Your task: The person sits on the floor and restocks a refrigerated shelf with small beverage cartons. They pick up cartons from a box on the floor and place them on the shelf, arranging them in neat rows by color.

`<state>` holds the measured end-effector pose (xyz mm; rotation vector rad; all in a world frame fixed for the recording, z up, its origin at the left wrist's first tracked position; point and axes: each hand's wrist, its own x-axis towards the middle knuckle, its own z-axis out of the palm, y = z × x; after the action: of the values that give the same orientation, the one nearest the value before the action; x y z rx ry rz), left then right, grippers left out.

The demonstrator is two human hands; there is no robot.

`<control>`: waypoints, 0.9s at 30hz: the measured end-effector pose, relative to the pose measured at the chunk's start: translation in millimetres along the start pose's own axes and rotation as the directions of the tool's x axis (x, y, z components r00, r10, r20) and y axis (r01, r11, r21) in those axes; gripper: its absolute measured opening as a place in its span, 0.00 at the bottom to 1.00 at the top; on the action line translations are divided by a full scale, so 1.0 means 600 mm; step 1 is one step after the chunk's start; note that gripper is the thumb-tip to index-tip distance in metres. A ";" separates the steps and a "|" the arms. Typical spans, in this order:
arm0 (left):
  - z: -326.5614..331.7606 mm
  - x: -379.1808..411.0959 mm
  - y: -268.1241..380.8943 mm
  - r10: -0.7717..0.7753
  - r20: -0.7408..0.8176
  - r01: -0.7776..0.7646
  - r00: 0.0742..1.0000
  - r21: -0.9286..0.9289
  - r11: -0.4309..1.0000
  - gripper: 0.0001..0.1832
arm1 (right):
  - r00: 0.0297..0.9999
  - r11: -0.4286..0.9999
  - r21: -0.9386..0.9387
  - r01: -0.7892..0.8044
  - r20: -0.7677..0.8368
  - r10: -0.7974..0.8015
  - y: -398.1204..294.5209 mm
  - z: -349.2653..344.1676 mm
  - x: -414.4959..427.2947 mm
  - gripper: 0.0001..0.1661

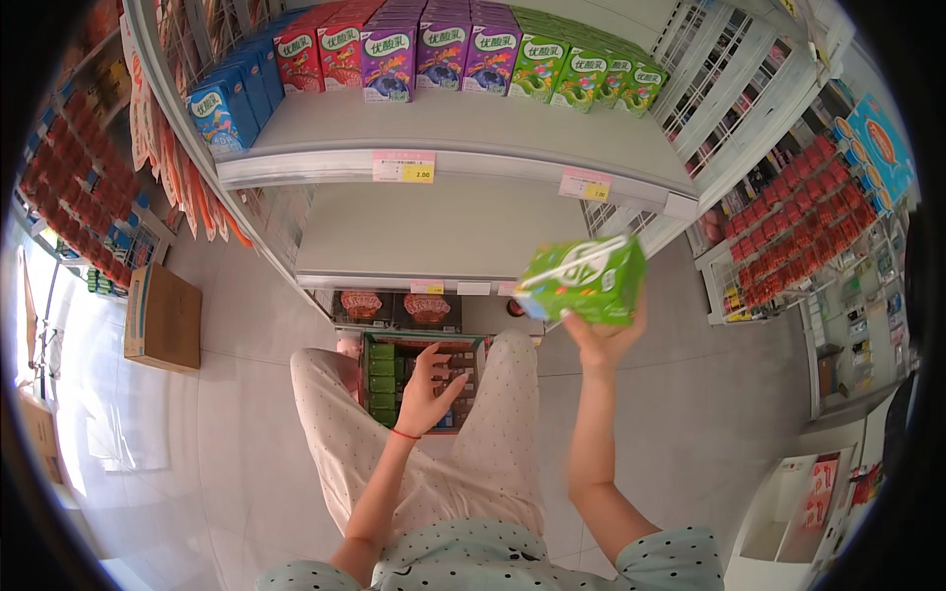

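My right hand (pixel 602 343) grips a green drink carton (pixel 584 279) with a straw on its side, held up in front of the shelf unit's right part. Over a crate (pixel 423 336) between my knees, my left hand (pixel 430 391) is raised with fingers apart and nothing in it. Green cartons (pixel 382 373) stand in the crate's left part and brown ones (pixel 463 369) in its right. On the upper shelf (pixel 473 133) are rows of blue cartons (pixel 214 111), red cartons (pixel 298 63), purple cartons (pixel 388 66) and green cartons (pixel 543 68).
Below the upper shelf is a middle shelf (pixel 436 229); boxes with pink print (pixel 427 309) stand lower down. A cardboard box (pixel 162 316) is on the floor at the left. Racks of red packets (pixel 805 214) flank the unit on both sides, and a white bin (pixel 783 510) stands at the lower right.
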<state>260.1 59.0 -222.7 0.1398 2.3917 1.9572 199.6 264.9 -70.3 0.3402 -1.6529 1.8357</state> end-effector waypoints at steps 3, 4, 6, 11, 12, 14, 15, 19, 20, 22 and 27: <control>-0.020 -0.006 -0.128 -0.149 -0.003 0.144 0.989 0.295 0.945 0.35 | 0.915 0.928 -0.206 0.311 -0.198 -0.351 0.000 0.010 0.118 0.41; -0.024 -0.012 -0.172 -0.155 -0.005 0.144 0.988 0.395 0.907 0.35 | 0.874 0.885 -0.259 0.387 -0.202 -0.442 0.013 0.008 0.162 0.42; -0.029 -0.027 -0.247 -0.167 -0.012 0.143 0.986 0.577 0.804 0.37 | 0.797 0.778 -0.417 0.471 -0.176 -0.577 0.041 -0.002 0.245 0.41; -0.026 -0.063 -0.323 -0.388 -0.003 0.260 0.922 0.748 0.611 0.41 | 0.816 0.679 -0.677 0.284 -0.202 -0.542 0.086 -0.012 0.396 0.38; -0.019 -0.066 -0.329 -0.437 -0.008 0.272 0.899 0.792 0.546 0.42 | 0.836 0.686 -0.698 0.204 -0.241 -0.493 0.090 -0.017 0.413 0.36; -0.025 -0.078 -0.337 -0.593 -0.018 0.308 0.805 0.867 0.392 0.49 | 0.876 0.664 -0.746 0.051 -0.286 -0.388 0.112 -0.010 0.444 0.33; -0.025 -0.078 -0.343 -0.621 -0.032 0.322 0.784 0.875 0.361 0.50 | 0.889 0.617 -0.786 -0.020 -0.297 -0.349 0.118 -0.010 0.456 0.33; -0.026 -0.082 -0.360 -0.706 -0.081 0.417 0.704 0.851 0.319 0.52 | 0.933 0.536 -0.816 -0.216 -0.335 -0.134 0.127 -0.011 0.460 0.34; -0.029 -0.082 -0.363 -0.722 -0.089 0.453 0.686 0.829 0.328 0.53 | 0.940 0.540 -0.820 -0.189 -0.311 -0.143 0.138 -0.013 0.462 0.34; -0.031 -0.078 -0.366 -0.751 -0.086 0.482 0.655 0.813 0.327 0.52 | 0.949 0.535 -0.834 -0.134 -0.263 -0.172 0.159 -0.025 0.466 0.33; -0.022 -0.074 -0.404 -0.723 -0.068 0.442 0.687 0.829 0.342 0.52 | 0.977 0.645 -0.761 -0.066 -0.182 -0.114 0.184 -0.053 0.471 0.27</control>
<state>293.3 -5.6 -458.5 -0.3444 2.3695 0.3854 -76.3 374.2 0.5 -0.2107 -2.0678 0.9376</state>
